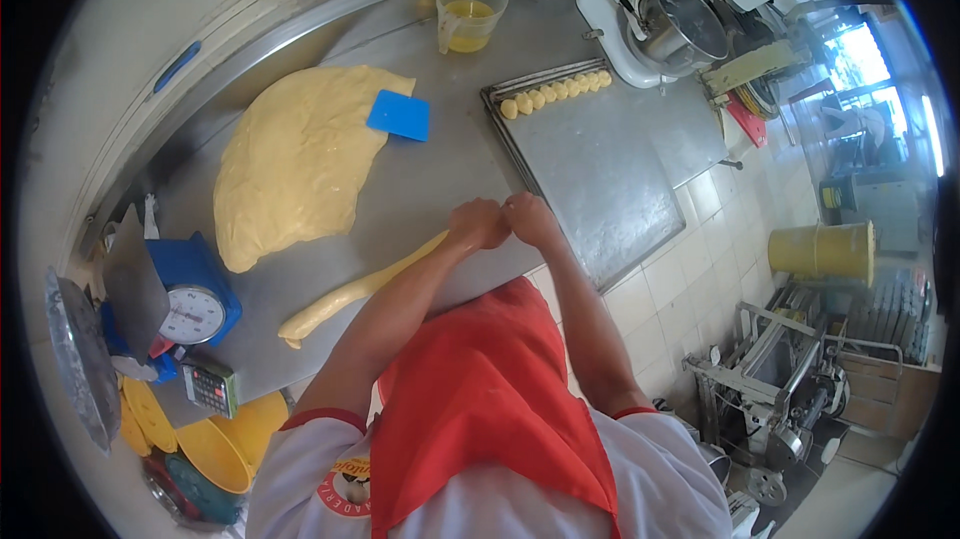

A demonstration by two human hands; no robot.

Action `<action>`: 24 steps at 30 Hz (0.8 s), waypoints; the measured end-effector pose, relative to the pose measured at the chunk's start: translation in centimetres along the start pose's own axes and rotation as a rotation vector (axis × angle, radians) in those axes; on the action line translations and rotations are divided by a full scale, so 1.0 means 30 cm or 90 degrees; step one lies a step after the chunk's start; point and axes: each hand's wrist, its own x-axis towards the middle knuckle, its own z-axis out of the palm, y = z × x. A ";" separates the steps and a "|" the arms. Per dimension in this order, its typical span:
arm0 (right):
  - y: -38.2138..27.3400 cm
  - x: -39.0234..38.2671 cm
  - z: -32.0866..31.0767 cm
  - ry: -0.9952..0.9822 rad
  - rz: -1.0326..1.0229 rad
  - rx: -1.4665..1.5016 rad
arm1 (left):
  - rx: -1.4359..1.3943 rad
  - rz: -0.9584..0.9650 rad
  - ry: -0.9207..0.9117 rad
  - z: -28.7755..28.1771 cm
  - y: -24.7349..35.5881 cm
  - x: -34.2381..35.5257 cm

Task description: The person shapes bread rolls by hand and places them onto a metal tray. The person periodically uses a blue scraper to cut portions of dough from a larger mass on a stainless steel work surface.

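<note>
A long rope of pale yellow dough (350,291) lies slantwise along the table's near edge. Its far end runs into my left hand (480,224), which is closed round it. My right hand (532,219) is closed too and meets the left one at the fingers; whatever it grips is hidden. Beyond the rope spreads a large slab of the same dough (300,159). A blue dough scraper (400,115) rests against the slab's right edge. To the right, a metal baking tray (600,184) carries a row of several small dough balls (555,93) along its far edge.
A clear jug with yellow liquid (468,24) stands at the back. Left are a blue dial scale (200,299) and a calculator (210,387), above yellow containers (225,449). A stand mixer (670,24) stands back right. The tray overhangs the table's right side, above a tiled floor (665,279).
</note>
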 end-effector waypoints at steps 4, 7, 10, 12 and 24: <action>0.112 -0.054 -0.037 -0.390 -0.012 0.512 | -0.139 -0.145 -0.014 -0.039 -0.077 0.059; 0.237 0.006 0.013 -0.017 0.121 0.806 | -0.148 -0.170 0.012 -0.026 -0.101 0.064; 0.345 0.179 0.063 0.209 0.178 0.650 | -0.122 -0.152 0.036 0.012 -0.097 0.052; 0.375 0.296 0.075 0.295 0.151 0.426 | -0.116 -0.140 0.063 0.039 -0.096 0.045; 0.169 0.330 0.039 0.290 0.055 0.136 | -0.229 -0.072 0.152 0.054 -0.128 -0.015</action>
